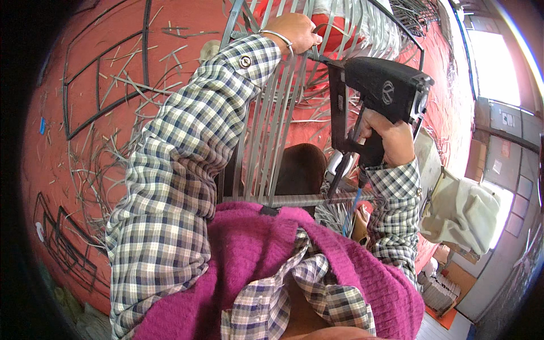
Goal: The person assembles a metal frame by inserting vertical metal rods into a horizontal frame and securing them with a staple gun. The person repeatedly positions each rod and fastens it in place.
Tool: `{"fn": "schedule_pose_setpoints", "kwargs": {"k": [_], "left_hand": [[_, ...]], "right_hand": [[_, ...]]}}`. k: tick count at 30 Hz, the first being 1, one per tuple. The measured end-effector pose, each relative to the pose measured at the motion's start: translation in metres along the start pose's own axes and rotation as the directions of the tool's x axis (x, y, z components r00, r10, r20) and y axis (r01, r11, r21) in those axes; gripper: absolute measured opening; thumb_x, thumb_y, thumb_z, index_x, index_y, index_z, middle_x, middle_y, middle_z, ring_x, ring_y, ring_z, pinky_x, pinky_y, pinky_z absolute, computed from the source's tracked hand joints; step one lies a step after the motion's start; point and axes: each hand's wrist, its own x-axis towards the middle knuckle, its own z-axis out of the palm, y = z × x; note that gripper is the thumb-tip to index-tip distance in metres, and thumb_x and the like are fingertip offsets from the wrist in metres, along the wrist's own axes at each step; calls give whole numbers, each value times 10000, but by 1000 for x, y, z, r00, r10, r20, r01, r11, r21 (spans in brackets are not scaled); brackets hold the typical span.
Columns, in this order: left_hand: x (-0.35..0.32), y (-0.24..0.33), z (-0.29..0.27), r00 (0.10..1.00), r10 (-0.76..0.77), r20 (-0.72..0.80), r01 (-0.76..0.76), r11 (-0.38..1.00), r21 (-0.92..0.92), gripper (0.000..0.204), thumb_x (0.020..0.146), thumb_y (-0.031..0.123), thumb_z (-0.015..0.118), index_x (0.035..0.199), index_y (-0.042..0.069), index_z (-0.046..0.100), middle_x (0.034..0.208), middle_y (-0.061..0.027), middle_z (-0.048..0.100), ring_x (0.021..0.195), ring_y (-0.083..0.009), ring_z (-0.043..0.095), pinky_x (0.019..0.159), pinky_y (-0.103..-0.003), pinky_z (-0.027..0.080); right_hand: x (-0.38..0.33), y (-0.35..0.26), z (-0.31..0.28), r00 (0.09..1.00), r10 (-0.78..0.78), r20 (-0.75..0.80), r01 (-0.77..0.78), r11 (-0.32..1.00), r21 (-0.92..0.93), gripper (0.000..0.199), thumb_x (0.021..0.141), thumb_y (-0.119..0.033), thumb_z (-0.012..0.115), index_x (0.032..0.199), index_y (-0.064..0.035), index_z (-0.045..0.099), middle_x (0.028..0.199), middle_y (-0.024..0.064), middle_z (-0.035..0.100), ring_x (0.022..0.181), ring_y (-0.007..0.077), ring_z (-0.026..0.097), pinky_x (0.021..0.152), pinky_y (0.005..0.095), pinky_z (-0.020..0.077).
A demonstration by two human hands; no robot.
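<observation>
Loose grey strips litter the red floor out past the left hand, w/ bent black wire frames among them. Left hand closed round the top of the woven strip frame, whose strips run lengthwise away from the body. Right hand gripping a black staple gun, just right of the left hand; gun's long body lies crosswise, nose pointing left at the frame. White cloth bag below-right of right hand
</observation>
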Motion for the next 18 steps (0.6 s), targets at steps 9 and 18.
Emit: {"fn": "schedule_pose_setpoints", "kwargs": {"k": [9,18], "left_hand": [[3,20,-6,983,-86,161,75,995,73,312,849,370,561,930,100,696,883,-145,660,842,-312,636,785,-429,494],[4,17,1,986,-93,141,85,994,65,318,860,373,548,944,103,694,910,-142,662,865,-309,637,797,-434,493]], "right_hand": [[2,-11,12,990,96,-107,-98,995,-8,118,772,-84,562,675,-24,533,589,35,514,520,124,481,522,264,387],[5,-1,2,997,-42,62,51,988,-147,85,813,-55,537,745,-8,560,605,30,530,534,115,517,515,263,421]]}}
